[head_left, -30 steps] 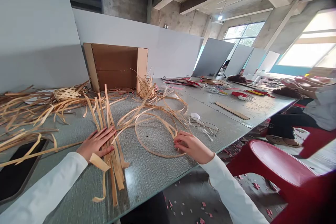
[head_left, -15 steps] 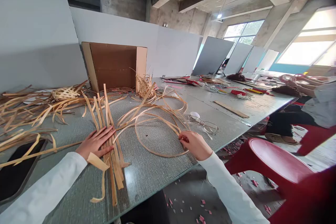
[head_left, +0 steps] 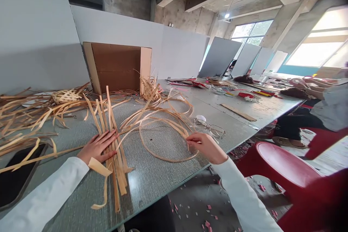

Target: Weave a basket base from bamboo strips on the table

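My left hand [head_left: 101,146] lies flat with fingers spread over a bundle of upright flat strips [head_left: 119,174] on the glass-topped table [head_left: 160,185]. A short curled strip [head_left: 100,168] lies beside its thumb. To the right, my right hand [head_left: 208,146] is closed in a pinch at the edge of a large loop of thin strip [head_left: 163,158]; its fingertips hold the strip there. More looped strips [head_left: 163,113] spread behind, between the two hands.
Eyeglasses [head_left: 210,127] lie just behind my right hand. A dark phone-like device [head_left: 16,177] and tangled strips [head_left: 38,112] are at the left. An open cardboard box [head_left: 118,67] stands behind. A red stool [head_left: 285,163] and a seated person [head_left: 331,105] are at the right.
My right hand has shifted slightly to the right and turned, its fingers pointing more to the left. My left hand stays pressed on the strips.
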